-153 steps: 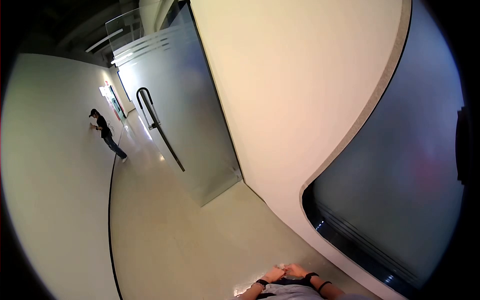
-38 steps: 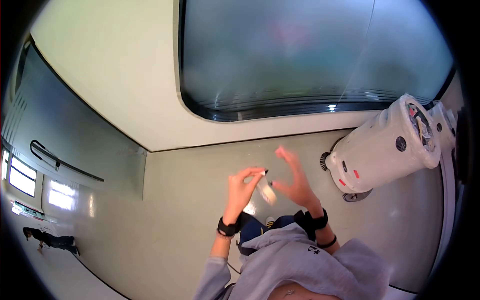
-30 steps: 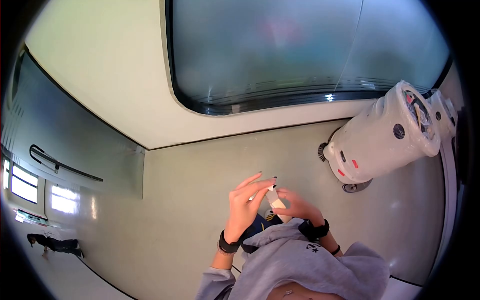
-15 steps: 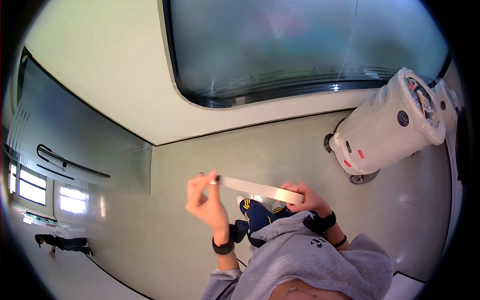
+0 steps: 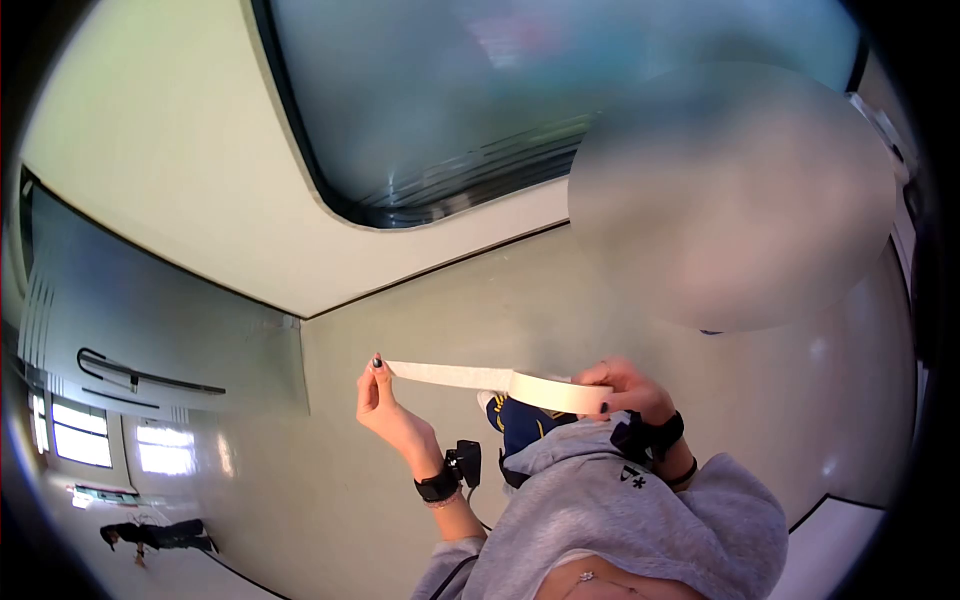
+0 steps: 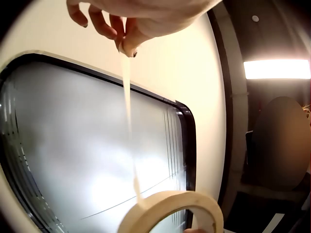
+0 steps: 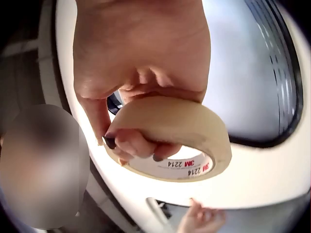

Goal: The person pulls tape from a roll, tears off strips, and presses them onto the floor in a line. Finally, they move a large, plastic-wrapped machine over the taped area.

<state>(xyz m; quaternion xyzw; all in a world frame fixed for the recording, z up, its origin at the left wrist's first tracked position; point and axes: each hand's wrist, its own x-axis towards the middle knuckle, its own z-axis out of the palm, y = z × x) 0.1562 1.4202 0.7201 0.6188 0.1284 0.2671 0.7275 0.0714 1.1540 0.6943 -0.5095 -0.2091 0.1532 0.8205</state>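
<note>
Matt, papery tape (image 7: 197, 119), matt cloth sweatshirt (image 5: 640, 530), smooth glossy floor (image 5: 330, 480).

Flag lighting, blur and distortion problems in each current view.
Head: fisheye curvature, dark corners, window blown out at left, blurred oval at upper right. Left wrist: light panel blown out, bright patch on frosted glass, blurred oval at right. Right wrist: blurred oval at lower left; lettering inside tape roll legible, upside down.

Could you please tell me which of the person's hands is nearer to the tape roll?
Right: the right hand grips the tape roll, while the left hand is apart from it, off to the left, pinching the end of its strip.
</note>
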